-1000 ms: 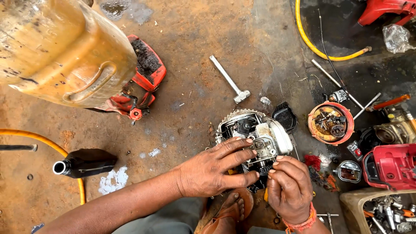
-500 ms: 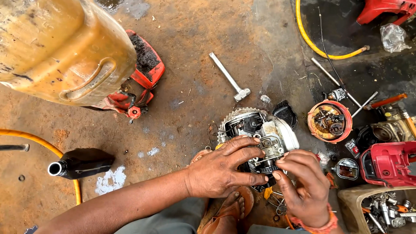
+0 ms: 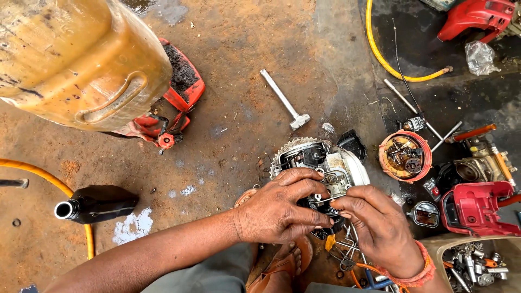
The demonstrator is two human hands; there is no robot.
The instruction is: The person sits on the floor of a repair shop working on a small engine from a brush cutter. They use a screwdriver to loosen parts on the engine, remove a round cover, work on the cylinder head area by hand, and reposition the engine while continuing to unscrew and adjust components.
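Observation:
A small engine block (image 3: 325, 163) with a toothed flywheel rim and pale metal housing sits on the dirty floor. My left hand (image 3: 279, 209) lies over its near side, fingers pressed on the black and metal parts, steadying it. My right hand (image 3: 380, 228), with an orange band at the wrist, pinches a small metal part at the engine's near edge, fingertips meeting those of my left hand. What exactly the right fingers grip is too small to tell. Thin metal tools (image 3: 347, 249) lie just below the hands.
A big brown jerrycan (image 3: 76, 59) fills the top left over a red machine cover (image 3: 182, 92). A black bottle (image 3: 95, 205) lies at left beside a yellow hose (image 3: 54, 182). A T-shaped wrench (image 3: 285, 100), a round orange part (image 3: 404, 156), a red housing (image 3: 477, 209) and a parts tray (image 3: 472, 263) lie around.
The engine has been turned and shifted slightly; my right hand rose from beside it to meet my left hand's fingertips on the engine's near edge.

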